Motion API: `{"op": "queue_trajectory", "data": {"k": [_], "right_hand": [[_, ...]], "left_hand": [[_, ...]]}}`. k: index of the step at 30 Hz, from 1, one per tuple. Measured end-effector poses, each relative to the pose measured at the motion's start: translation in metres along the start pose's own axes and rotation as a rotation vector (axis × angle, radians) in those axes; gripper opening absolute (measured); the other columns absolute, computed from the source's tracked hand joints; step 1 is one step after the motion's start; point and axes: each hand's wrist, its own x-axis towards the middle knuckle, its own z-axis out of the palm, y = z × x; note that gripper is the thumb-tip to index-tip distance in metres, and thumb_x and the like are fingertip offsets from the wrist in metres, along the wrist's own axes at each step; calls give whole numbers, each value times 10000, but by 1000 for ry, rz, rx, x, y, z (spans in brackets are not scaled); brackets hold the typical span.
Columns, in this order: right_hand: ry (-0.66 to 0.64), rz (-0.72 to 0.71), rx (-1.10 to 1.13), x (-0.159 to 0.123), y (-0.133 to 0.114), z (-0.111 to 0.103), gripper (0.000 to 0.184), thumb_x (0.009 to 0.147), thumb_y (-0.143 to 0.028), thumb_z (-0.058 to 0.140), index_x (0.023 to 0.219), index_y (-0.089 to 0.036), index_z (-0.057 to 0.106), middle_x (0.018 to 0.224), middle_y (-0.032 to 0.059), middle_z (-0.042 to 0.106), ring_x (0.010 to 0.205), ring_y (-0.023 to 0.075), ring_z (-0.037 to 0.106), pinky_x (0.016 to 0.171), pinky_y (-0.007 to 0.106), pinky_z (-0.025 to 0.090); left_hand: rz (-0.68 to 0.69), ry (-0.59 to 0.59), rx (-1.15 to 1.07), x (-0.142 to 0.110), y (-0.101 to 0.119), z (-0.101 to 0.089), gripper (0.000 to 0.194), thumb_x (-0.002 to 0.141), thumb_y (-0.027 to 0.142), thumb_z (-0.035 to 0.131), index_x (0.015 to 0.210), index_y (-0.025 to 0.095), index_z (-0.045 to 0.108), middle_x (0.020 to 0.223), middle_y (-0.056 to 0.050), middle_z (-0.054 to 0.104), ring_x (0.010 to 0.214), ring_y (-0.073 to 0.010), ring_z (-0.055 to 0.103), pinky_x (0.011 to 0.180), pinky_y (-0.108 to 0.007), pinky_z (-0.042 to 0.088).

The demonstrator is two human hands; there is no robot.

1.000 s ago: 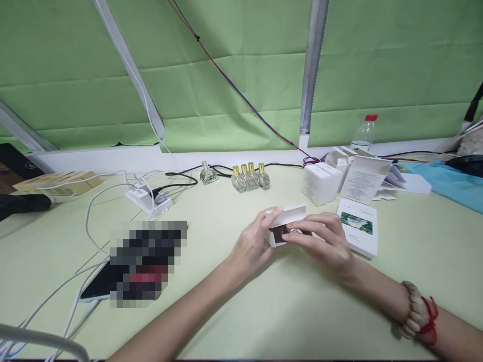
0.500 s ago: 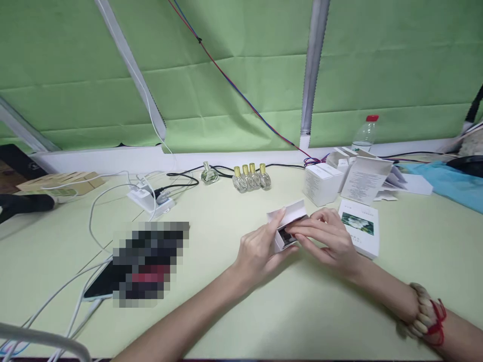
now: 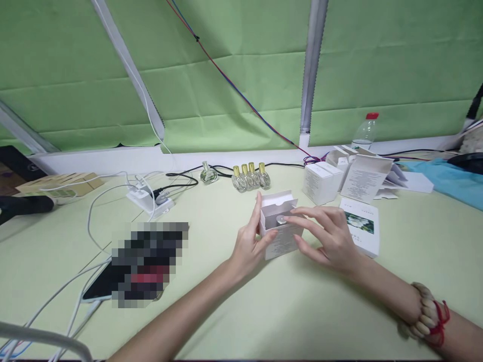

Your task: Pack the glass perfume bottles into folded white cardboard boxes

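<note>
My left hand [image 3: 249, 240] grips a small white carton [image 3: 284, 241] from its left side, with the thumb on the printed front. The carton stands upright on the table, its top open and the back flap raised. Inside it shows a round silver bottle cap [image 3: 280, 219]; the rest of that bottle is hidden by the walls. My right hand [image 3: 327, 236] is at the carton's right side with fingers apart. Its fingertips reach over the opening beside the silver cap, and the thumb is near the front's right edge.
Several perfume bottles with gold caps [image 3: 252, 177] stand at the back, near a silver-topped bottle [image 3: 208, 173]. To the right are white cartons [image 3: 322, 183], a flat printed box [image 3: 360, 226] and a water bottle [image 3: 365, 133]. A power strip [image 3: 149, 201] and phone [image 3: 98, 281] lie left.
The carton has gone from tilted to upright on the table, its printed front now facing me. My right fingers have come out of its opening and spread.
</note>
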Motion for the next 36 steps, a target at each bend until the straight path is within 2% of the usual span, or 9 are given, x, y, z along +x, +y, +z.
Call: {"op": "queue_trajectory", "data": {"k": [3,9,12,15,18,22,26,31,36], "right_hand": [[35,68,6,-1,6,0,312,791,-185,562,1098,-237,540,940,51,625,841,202,523,733,348,358],[-97,186,169,-6,15,6,367,853,-152,475,1208,-243,472,1025,63,583,914,193,531,760,344,418],[-85,194,209,-7,13,8,391,861,-137,453,1233,-257,459,1056,73,552,980,198,521,808,354,434],[-69,173,205,-7,9,8,398,852,-153,469,1237,-255,454,1066,86,531,1005,217,517,814,373,440],[-74,177,202,-6,6,7,419,844,-180,490,1253,-252,436,1057,89,535,967,222,525,797,381,443],[-72,229,222,-5,4,5,479,842,-192,499,1303,-259,389,1034,79,546,919,211,522,793,382,441],[-61,276,277,-3,3,4,432,844,-186,493,1265,-265,437,1027,73,519,942,204,511,805,372,452],[-51,314,318,-1,0,2,360,840,-186,493,1195,-247,493,1017,79,490,956,197,510,778,345,478],[-55,321,346,-1,0,1,346,836,-182,491,1175,-252,491,1028,83,492,944,197,518,742,342,496]], "left_hand": [[40,56,-41,-1,-1,2,633,873,400,429,1414,260,132,1149,-86,562,842,-143,564,685,-257,464],[118,160,-57,1,0,4,328,899,336,394,1216,265,350,1044,-57,565,826,-124,552,657,-240,449],[183,155,-26,0,-3,6,321,907,287,384,1221,266,321,998,-41,554,793,-109,540,663,-235,442],[349,168,-23,-2,-7,9,364,904,241,394,1240,289,263,972,-20,527,762,-91,517,648,-218,430],[418,155,-3,-3,-7,11,322,912,237,367,1224,284,303,1010,-31,504,792,-93,509,652,-216,427],[282,138,-42,-3,-3,11,320,931,290,299,1249,261,314,1126,-78,500,925,-137,529,754,-280,446],[128,143,-157,-3,2,13,368,928,348,303,1283,261,260,1187,-91,498,1001,-162,524,826,-329,435],[64,142,-208,-4,4,15,402,923,384,306,1293,254,216,1192,-106,497,1047,-177,511,856,-365,418],[40,198,-224,-6,4,20,343,919,383,324,1220,265,210,1171,-106,488,1045,-169,518,829,-344,426]]}}
